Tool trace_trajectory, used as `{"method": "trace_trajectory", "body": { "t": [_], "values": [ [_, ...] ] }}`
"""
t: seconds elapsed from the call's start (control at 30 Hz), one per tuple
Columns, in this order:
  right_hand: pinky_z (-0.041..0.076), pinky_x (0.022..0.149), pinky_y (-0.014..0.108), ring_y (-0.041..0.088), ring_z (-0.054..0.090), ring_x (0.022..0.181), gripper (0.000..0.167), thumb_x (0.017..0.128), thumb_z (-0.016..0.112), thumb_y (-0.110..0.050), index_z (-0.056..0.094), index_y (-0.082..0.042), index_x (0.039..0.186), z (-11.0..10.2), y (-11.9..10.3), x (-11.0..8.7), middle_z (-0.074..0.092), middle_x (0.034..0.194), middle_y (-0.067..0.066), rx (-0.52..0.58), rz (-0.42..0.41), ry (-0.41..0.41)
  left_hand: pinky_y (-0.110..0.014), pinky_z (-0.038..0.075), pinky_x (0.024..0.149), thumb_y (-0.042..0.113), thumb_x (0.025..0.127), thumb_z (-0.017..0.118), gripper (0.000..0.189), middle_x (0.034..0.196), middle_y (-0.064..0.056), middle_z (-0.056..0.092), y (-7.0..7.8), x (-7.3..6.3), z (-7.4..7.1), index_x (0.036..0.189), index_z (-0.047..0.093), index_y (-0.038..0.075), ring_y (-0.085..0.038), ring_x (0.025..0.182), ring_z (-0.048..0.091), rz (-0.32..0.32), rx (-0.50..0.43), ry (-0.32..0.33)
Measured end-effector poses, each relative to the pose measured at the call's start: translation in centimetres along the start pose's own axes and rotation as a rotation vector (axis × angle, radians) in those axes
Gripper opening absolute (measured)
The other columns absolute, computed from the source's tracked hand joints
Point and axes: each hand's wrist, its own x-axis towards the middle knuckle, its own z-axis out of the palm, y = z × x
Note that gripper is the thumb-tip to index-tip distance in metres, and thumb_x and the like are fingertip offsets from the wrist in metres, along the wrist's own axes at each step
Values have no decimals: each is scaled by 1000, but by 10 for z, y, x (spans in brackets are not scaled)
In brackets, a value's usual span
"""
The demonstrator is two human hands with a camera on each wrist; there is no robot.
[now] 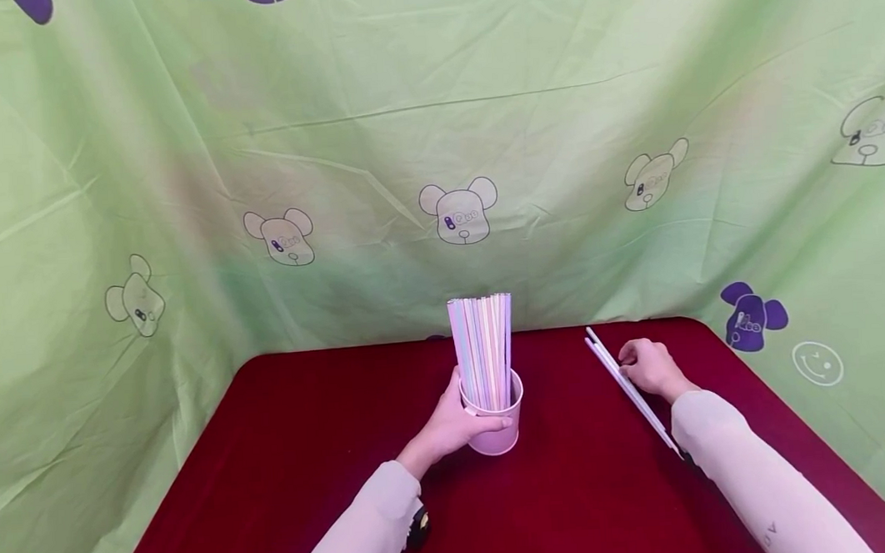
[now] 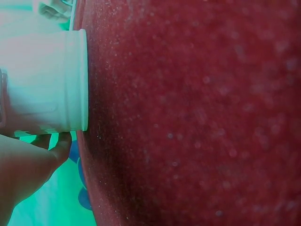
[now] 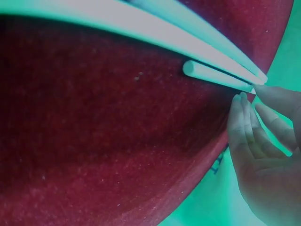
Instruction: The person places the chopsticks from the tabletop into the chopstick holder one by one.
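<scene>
My left hand grips a small pale pink bucket from its left side, thumb across the front below the rim. Upright in it stands a thick bundle of pastel drinking straws. The left wrist view shows the side of the bucket and part of my left hand. Over at the right, my right hand is beside pale straws lying slantwise on the table. In the right wrist view, the thumb and fingertips of my right hand pinch one straw at its far end, beside two longer-looking ones.
A dark red cloth covers the table. Behind it and at both sides hangs a creased green curtain printed with bear heads. The table's right edge runs close beside the right forearm.
</scene>
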Motion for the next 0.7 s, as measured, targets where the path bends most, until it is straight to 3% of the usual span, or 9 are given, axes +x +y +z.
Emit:
{"method": "trace_trajectory", "body": {
  "t": [0.3, 0.57, 0.7],
  "values": [
    [53, 76, 51, 35, 69, 82, 12, 79, 71, -4, 68, 4, 87, 2, 6, 4, 73, 80, 13, -39, 67, 1, -39, 43, 108, 23, 70, 95, 99, 136, 4, 56, 1, 0, 0, 149, 35, 21, -13, 123, 56, 8, -13, -3],
    [50, 79, 57, 44, 65, 87, 17, 83, 72, -8, 67, 6, 92, 1, 8, 8, 71, 85, 17, -51, 136, -16, -38, 43, 108, 21, 69, 95, 99, 134, 4, 58, 0, 1, 0, 148, 36, 22, -13, 121, 57, 11, -20, -1],
    [50, 79, 58, 46, 64, 87, 12, 84, 69, -8, 68, 4, 89, 1, 8, 10, 69, 87, 21, -73, 146, -31, -38, 43, 107, 20, 69, 95, 99, 133, 4, 59, 0, 1, 0, 148, 36, 22, -13, 120, 58, 14, -19, -5]
  ]
}}
